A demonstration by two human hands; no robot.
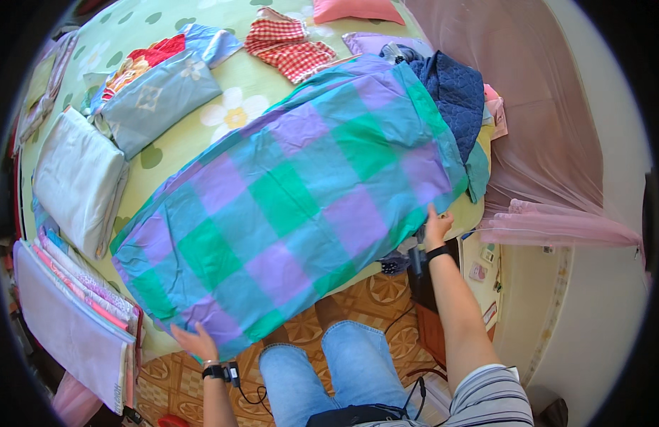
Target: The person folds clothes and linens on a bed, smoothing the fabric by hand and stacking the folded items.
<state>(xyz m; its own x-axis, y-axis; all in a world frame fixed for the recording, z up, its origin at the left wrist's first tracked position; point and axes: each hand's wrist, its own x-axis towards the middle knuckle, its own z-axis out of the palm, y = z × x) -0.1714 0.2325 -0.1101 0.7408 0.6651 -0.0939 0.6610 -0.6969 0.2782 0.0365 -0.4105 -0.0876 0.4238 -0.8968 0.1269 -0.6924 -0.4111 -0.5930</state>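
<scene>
A large cloth (286, 197) checked in green, purple and blue lies folded into a long shape across the bed, with creases over its surface. At its near left corner rests my left hand (198, 341), fingers apart against the fabric. My right hand (439, 227) touches the cloth's near edge at the right end, its fingers partly curled; whether they pinch the fabric is unclear. Under the cloth's right end is a bunched navy quilted fabric (452, 96).
The bed (174, 155) has a green floral sheet. On it are a pale folded quilt (78, 176), a blue-grey fabric bundle (158, 101), red gingham cloth (286, 45) and a pink pillow (358, 10). Folded textiles (73, 320) stand at left; pink netting (548, 224) hangs at right.
</scene>
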